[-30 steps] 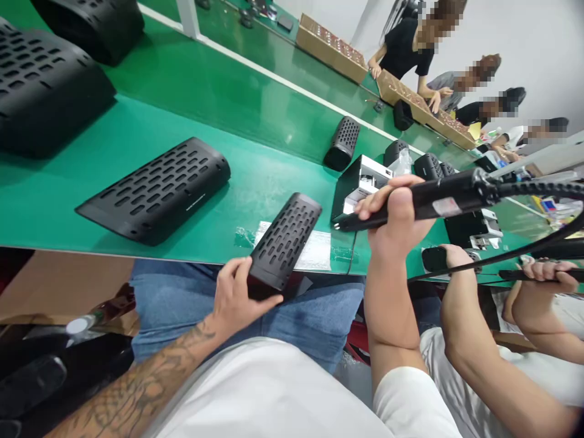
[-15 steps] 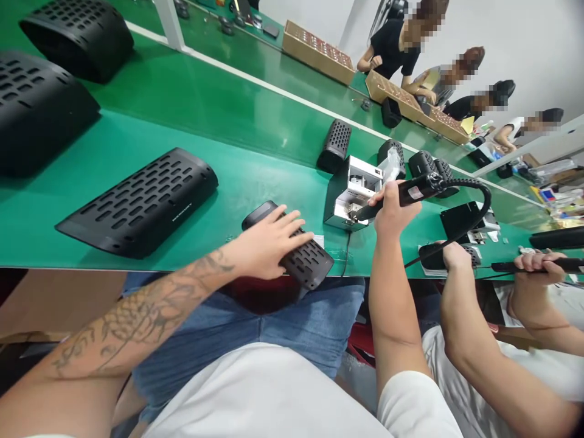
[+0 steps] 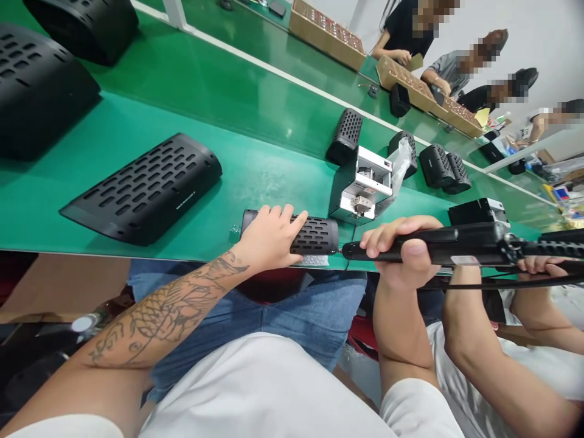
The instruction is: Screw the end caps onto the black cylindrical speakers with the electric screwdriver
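Note:
My left hand (image 3: pixel 270 237) lies over a small black perforated speaker shell (image 3: pixel 314 234) at the near edge of the green bench (image 3: pixel 255 170), fingers wrapped on its top. The shell lies sideways along the edge. My right hand (image 3: pixel 401 249) is closed round a black electric screwdriver (image 3: pixel 456 243), held level, its tip pointing at the shell's right end. A coiled cable runs off the tool to the right. A white and black screw feeder box (image 3: pixel 362 185) stands just behind the tool.
A larger black perforated panel (image 3: pixel 146 191) lies left of the shell; bigger black housings (image 3: pixel 41 85) sit at far left. More small shells (image 3: pixel 344 135) stand behind. A neighbour's arms (image 3: pixel 502 359) work at my right. People sit by cardboard trays (image 3: pixel 326 33) across the bench.
My left hand turned the small shell from a slant to lie along the bench edge. My right hand brought the screwdriver from the feeder box down and level with the shell's right end.

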The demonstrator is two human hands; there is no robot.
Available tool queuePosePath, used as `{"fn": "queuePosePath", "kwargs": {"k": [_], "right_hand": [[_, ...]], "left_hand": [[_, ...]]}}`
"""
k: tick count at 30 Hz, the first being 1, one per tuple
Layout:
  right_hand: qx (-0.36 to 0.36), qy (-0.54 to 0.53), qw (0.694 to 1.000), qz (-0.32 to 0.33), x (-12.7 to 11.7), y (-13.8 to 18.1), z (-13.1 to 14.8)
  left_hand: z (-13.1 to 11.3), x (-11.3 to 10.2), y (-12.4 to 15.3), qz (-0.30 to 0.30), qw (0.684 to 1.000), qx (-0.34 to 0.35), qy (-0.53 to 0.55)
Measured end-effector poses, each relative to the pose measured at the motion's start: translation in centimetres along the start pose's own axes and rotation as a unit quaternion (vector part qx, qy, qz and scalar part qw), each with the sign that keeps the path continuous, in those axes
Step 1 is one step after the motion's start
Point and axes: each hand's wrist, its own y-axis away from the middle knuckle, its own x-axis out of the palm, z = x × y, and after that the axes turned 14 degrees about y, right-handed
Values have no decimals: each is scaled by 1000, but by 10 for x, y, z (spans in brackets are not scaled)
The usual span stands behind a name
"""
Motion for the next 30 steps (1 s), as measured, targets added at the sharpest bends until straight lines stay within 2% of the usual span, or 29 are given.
{"fn": "queuePosePath", "kwargs": {"k": [3,9,19,30], "right_hand": [[0,-12,1000,13,8,5,-8],[44,-38,998,37,11,6,-22],[43,-32,990,129,14,5,-23],[37,-63,983,169,13,6,-23]], "left_hand": [[1,0,0,-1,1000,3,3],[-1,0,0,7,1000,1,-5],[-1,2,-1,1,1000,-5,8],[-1,-1,-1,22,1000,-6,3]]}}
